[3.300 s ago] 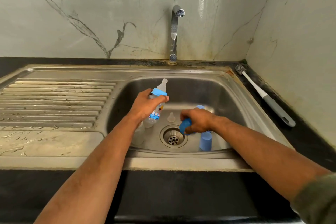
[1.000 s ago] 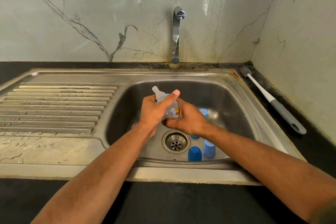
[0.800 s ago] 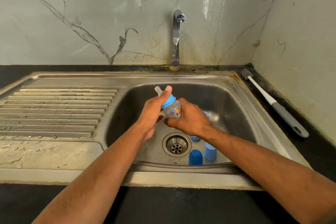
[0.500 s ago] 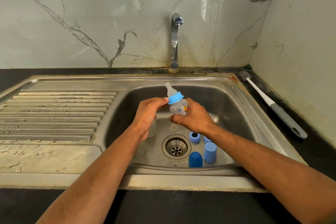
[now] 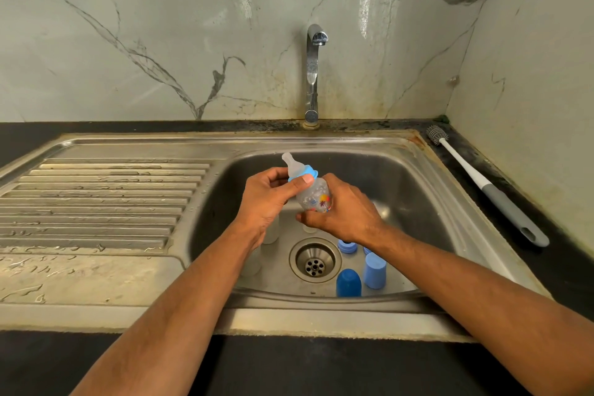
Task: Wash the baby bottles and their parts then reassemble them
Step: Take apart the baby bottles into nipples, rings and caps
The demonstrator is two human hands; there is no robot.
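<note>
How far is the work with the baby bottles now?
Partly done: one bottle already carries its blue ring and teat. In hand: the left hand grips the ring, the right hand holds the body. Left: blue caps and a loose ring lie in the sink.

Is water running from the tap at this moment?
No, the tap shows no stream below its spout, and the sink behind the bottle looks undisturbed.

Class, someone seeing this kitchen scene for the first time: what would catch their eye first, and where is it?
First, the small clear baby bottle with a blue collar, held over the steel sink basin by the left hand and right hand. Next, the dark blue cap and light blue cap standing right of the drain.
</note>
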